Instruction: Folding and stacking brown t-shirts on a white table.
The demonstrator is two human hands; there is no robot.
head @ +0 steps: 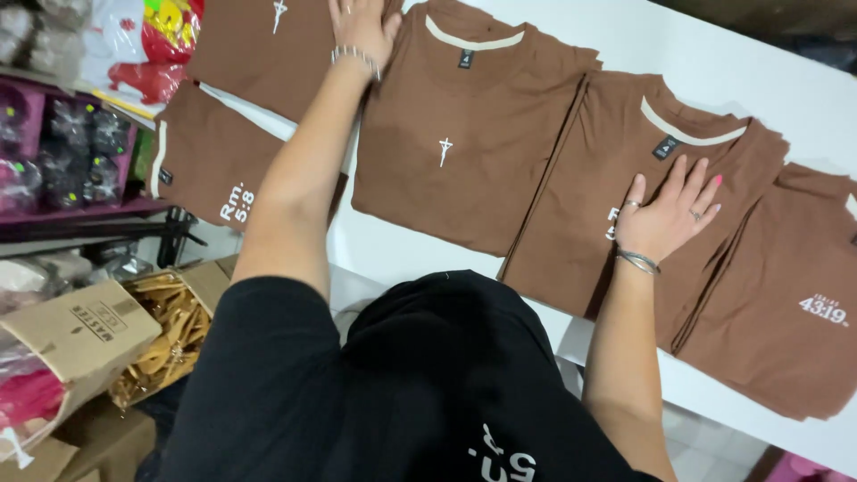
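Right hand (668, 212) lies flat, fingers spread, on a folded brown t-shirt (625, 187), looks like it's pinning the stack down. Left hand (361, 25) is also flat and spread, resting on another brown shirt (259, 40) up at the far edge. More folded ones sit between, all on a white table (759, 71). Cardboard box of wooden hangers (165, 335) off to the left, shelves behind it.

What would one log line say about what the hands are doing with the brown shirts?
left hand: flat on far-left brown T-shirt | right hand: flat on folded brown T-shirt | white table: five shirts visible
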